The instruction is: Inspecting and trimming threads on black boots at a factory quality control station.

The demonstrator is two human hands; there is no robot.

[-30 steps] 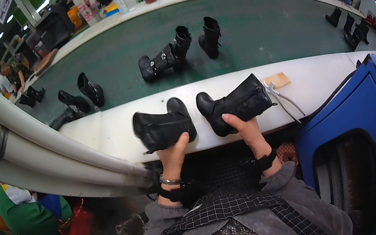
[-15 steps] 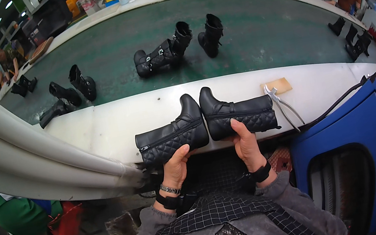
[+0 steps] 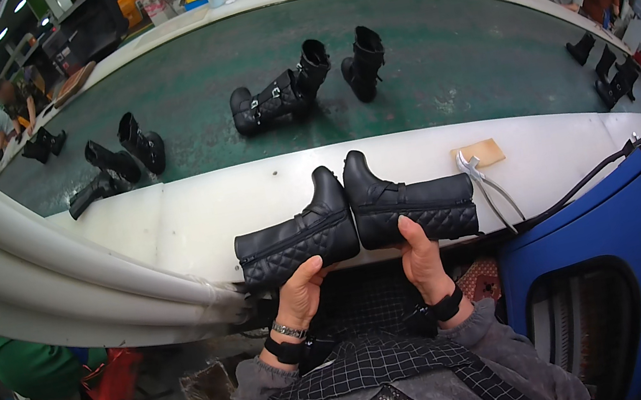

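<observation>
Each side gripped: left hand [image 3: 301,295] closed on left boot [image 3: 294,242], right hand [image 3: 425,265] on right boot [image 3: 422,196], thumbs up, other fingers mostly hidden | boots sideways at desk's [image 3: 193,221] near edge, soles just beside each other | black, leather-like, quilted panels, long zips, ankle straps | metal pliers [image 3: 485,186], tan pad [image 3: 487,152] right, touching

I can't read a single word, label, brand, number or sign anywhere from where I stand.
</observation>
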